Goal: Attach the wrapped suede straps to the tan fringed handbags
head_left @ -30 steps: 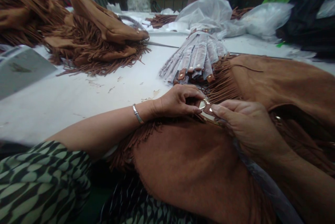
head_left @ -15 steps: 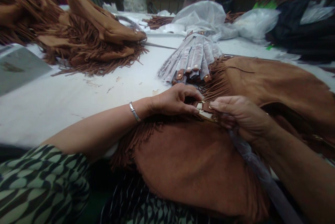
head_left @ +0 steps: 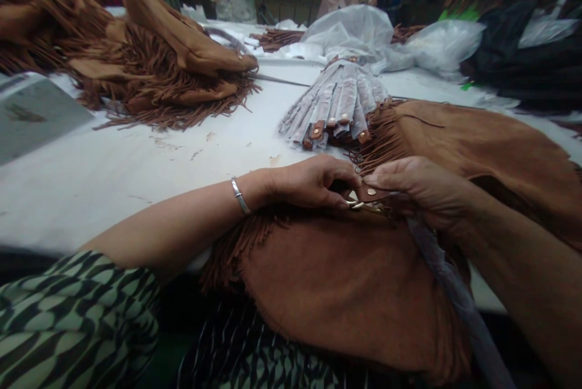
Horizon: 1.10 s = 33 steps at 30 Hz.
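Observation:
A brown suede bag [head_left: 336, 280] with fringed edges lies across my lap against the table's edge. Thumb and fingers of my left hand [head_left: 309, 182] pinch around a gold metal ring [head_left: 356, 205] at the bag's upper edge. My right hand [head_left: 422, 189] grips a brown strap near its end, where a gold stud [head_left: 371, 192] shows. That strap end lies close to the left fingertips, just above the ring; whether it passes through the ring is hidden. The strap's plastic-wrapped length [head_left: 454, 295] hangs down below my right hand.
Several plastic-wrapped straps [head_left: 339, 98] lie fanned out ahead. A tan fringed bag [head_left: 482, 134] rests at the right, and more fringed bags [head_left: 182, 43] are piled at the left. Plastic bags [head_left: 350, 25] lie farther back. Other people stand across the white table [head_left: 113, 183].
The strap end has moved closer to my left fingertips and its stud now faces up more plainly. The ring sits slightly lower. The view has shifted a little.

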Motion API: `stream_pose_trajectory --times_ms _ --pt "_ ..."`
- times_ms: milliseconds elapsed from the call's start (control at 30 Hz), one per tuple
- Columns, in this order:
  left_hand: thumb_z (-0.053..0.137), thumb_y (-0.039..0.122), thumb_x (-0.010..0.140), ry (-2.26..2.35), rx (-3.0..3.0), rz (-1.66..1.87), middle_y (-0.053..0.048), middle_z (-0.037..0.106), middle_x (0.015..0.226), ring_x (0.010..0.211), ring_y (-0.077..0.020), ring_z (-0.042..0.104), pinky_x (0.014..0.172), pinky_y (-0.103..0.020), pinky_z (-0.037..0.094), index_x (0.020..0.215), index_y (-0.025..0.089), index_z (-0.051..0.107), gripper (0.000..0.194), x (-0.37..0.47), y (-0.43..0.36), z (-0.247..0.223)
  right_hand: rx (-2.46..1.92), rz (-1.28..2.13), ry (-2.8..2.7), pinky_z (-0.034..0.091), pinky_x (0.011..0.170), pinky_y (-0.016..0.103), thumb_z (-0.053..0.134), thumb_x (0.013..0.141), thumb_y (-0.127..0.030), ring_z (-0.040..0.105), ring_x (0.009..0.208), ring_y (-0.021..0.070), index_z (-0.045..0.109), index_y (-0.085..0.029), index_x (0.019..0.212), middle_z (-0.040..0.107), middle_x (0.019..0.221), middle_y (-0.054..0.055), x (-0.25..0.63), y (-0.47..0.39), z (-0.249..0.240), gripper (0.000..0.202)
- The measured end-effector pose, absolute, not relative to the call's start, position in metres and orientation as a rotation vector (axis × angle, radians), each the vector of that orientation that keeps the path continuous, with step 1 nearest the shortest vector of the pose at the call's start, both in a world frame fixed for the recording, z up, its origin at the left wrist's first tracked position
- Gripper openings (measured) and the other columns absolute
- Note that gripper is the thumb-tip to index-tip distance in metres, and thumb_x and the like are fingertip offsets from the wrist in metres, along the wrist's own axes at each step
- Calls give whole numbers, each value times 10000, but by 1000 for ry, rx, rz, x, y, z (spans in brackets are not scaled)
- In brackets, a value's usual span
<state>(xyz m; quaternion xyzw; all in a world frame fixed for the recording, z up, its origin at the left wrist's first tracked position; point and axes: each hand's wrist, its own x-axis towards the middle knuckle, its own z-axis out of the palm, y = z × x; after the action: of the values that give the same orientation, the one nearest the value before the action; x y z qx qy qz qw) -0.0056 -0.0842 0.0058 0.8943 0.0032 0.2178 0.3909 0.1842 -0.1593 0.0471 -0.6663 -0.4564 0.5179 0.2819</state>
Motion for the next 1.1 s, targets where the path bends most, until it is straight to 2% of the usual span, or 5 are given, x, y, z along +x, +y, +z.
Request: stream_pose_trajectory --times_ms 200,467,733,933,1100 --pt "726 245 703 200 2317 629 -32 566 877 764 -142 499 691 -243 402 1068 131 590 406 -3 -84 0 -1744 1405 -1190 162 309 156 655 676 -252 255 332 23 559 -125 513 406 434 -28 187 -146 52 228" --pt "542 417 872 330 2339 780 -24 531 805 729 -127 475 676 -241 381 1004 104 576 342 3 -84 -6 -1750 1397 -1195 152 312 168 540 805 -165 215 329 34 484 -150 499 325 416 -46 185 -133 53 312" --pt "499 442 845 807 2325 785 9 503 729 648 -115 429 612 -224 343 939 139 580 328 9 -88 -3 -1765 759 -1824 276 506 109 573 872 -244 368 522 27 549 -126 606 442 532 -57 190 -115 90 293" --pt "481 482 840 929 2314 695 -4 538 765 698 -146 466 645 -227 356 1009 169 590 372 8 -87 -6 -1837 396 -1764 292 527 142 543 855 -209 427 512 37 604 -113 595 496 532 -46 247 -213 87 284" --pt "402 457 895 868 2319 704 -20 575 814 748 -146 506 687 -222 386 975 164 580 352 15 -77 -11 -2109 776 -1613 313 467 224 539 856 -439 457 494 112 550 -175 526 514 519 4 281 -315 22 423"
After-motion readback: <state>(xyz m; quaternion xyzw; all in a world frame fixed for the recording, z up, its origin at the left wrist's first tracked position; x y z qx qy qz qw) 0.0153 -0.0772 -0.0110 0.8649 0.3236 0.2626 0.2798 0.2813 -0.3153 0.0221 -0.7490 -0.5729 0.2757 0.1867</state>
